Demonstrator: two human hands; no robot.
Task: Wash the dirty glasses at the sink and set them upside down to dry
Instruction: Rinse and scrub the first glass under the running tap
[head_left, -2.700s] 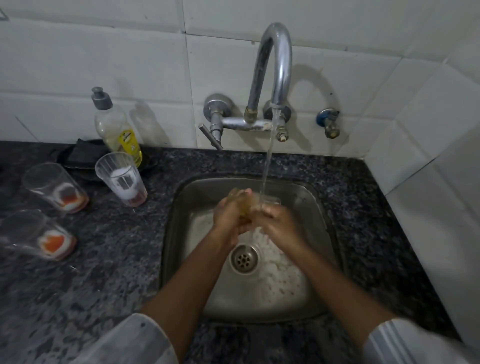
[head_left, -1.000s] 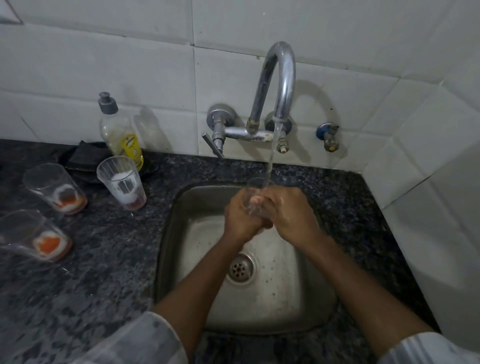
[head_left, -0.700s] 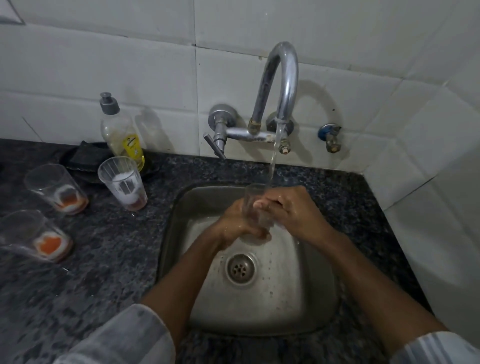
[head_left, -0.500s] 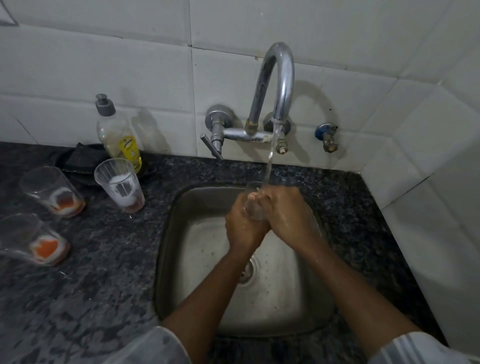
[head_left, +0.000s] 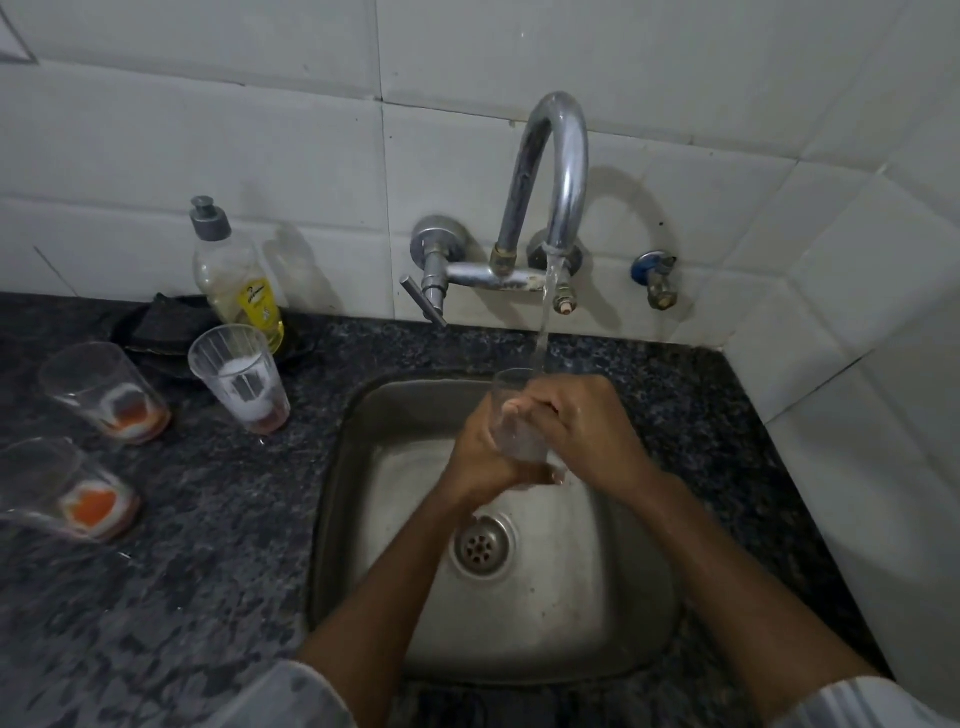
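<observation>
A clear glass (head_left: 514, 415) stands upright over the steel sink (head_left: 363, 415), under the stream running from the curved tap (head_left: 558, 171). My left hand (head_left: 480, 457) grips the glass from the left and below. My right hand (head_left: 582, 426) holds it from the right, fingers curled over its rim. Three dirty glasses wait on the dark counter at the left: one with white residue (head_left: 239, 376), one with a brownish-orange bottom (head_left: 106, 392) and one with an orange bottom (head_left: 67, 491).
A dish soap bottle (head_left: 234, 275) with a grey cap stands against the tiled wall, beside a dark cloth (head_left: 166, 325). A small blue-handled valve (head_left: 654, 278) sticks out of the wall right of the tap. The tiled side wall closes the right edge.
Both hands have kept the glass under the running water, turning and rubbing it. The yellowish colour seen in the glass earlier is gone. The glasses on the counter have not moved.
</observation>
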